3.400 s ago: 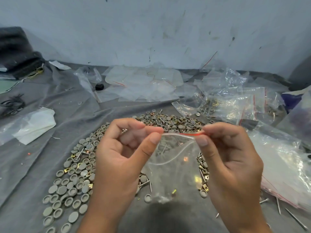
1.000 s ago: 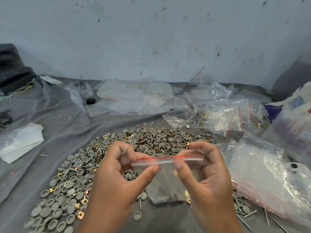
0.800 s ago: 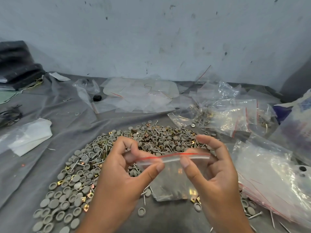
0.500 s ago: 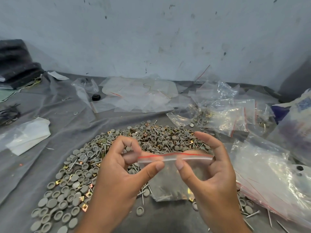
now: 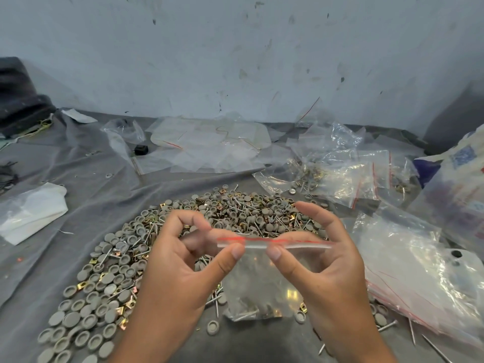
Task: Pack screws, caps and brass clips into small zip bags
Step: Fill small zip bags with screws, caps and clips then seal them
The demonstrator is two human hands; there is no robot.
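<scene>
We hold one small zip bag (image 5: 258, 284) above the parts heap (image 5: 183, 231): left hand (image 5: 180, 273) and right hand (image 5: 324, 268) fingers pinch its red-lined top; screws and caps inside; filled bags (image 5: 348, 176) behind the heap.

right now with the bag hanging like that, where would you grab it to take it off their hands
Pinch the stiff zip strip at the top of the bag, in the bare stretch between the left hand and right hand, coming from above. The strip lies level and firm; the film below is limp, and the contents sit in the bottom.
</scene>
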